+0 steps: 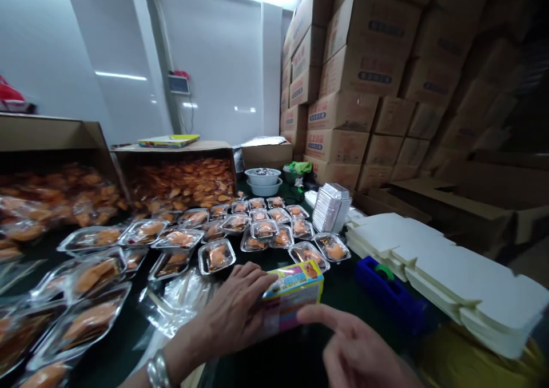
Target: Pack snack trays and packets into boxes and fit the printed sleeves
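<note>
The left fingers (253,273) are grasping the small printed carton (294,293) by its left end, while the right fingers (321,315) are holding nothing, the index extending at its front, contact being hard to tell; open dark desk (338,288) is lying just beyond the right fingers, with the blue tape dispenser (388,296) bounding it rightward. The carton's lettering and the red-and-blue marks on the cardboard boxes (338,147) farther ahead are blurring past sure reading, and the left fingers are hiding one carton end.
</note>
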`<state>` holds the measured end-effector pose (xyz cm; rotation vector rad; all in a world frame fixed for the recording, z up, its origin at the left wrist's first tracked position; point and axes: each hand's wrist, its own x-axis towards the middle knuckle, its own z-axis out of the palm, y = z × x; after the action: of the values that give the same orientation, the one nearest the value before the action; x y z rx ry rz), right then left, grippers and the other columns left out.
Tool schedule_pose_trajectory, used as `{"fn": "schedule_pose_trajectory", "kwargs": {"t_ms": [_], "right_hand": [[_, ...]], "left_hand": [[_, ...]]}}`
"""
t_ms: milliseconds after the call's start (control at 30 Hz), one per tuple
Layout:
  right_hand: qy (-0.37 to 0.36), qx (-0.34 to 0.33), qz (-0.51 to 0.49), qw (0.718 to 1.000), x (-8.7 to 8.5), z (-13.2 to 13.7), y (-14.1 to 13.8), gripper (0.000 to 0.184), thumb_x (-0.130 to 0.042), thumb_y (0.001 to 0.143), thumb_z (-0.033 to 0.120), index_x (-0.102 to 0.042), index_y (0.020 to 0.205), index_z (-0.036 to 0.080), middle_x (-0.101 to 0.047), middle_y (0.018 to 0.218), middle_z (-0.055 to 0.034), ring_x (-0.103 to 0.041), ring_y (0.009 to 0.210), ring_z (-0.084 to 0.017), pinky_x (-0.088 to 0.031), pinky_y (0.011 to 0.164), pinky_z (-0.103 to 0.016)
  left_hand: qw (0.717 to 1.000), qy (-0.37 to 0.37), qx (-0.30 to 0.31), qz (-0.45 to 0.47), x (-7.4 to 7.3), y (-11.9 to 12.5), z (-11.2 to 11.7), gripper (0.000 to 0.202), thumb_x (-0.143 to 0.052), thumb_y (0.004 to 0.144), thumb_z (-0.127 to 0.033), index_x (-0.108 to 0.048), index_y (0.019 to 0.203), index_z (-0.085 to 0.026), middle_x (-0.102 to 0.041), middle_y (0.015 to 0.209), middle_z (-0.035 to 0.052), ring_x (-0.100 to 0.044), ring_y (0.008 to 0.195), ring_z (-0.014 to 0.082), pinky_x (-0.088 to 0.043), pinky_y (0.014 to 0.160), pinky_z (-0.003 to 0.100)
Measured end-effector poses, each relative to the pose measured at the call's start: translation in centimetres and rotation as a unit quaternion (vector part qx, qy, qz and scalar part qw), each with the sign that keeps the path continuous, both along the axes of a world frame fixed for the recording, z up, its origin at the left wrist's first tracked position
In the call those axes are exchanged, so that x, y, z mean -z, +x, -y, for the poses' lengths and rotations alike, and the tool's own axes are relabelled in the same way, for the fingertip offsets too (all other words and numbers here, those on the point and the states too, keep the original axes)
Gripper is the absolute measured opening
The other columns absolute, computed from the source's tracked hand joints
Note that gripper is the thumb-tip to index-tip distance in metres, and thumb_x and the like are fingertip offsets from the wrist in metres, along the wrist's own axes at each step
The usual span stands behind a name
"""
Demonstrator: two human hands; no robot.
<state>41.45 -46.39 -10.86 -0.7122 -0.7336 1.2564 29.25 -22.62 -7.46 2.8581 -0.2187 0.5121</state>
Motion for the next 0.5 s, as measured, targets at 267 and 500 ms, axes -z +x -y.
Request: {"fn": "schedule_pose_trajectory", "kwargs": {"t_ms": [267, 500], "right_hand": [[-0.043, -0.026, -0.112, 0.992, 0.9, -5.4, 1.7, 0.049, -0.071, 0.08, 0.035, -0.065, 0.121, 0.009, -0.059, 0.051, 0.0036, -0.054, 0.039, -0.007, -0.043, 0.042, -0.015], [-0.049, 0.009, -0.101, 0.994, 1.9, -5.4, 2.3, 0.044, -0.073, 0.081, 0.04, -0.071, 0.112, 0.01, -0.062, 0.053, 0.0008, -0.055, 0.044, -0.005, -0.038, 0.045, -0.011]], "left_hand": [[0.995, -0.073, 0.01, -0.06, -1.8, -0.5, -0.1, 0.062, -0.047, 0.091, -0.014, -0.032, 0.146, -0.041, -0.056, 0.125, 0.0002, -0.05, 0.109, 0.0205, -0.041, 0.1, 0.038], [0.995, -0.049, 0.012, -0.082, -3.2, 0.2, 0.4, 0.026, -0.041, 0.1, -0.032, -0.063, 0.115, -0.031, -0.059, 0.105, 0.0025, -0.049, 0.095, 0.02, -0.039, 0.095, 0.037]]}}
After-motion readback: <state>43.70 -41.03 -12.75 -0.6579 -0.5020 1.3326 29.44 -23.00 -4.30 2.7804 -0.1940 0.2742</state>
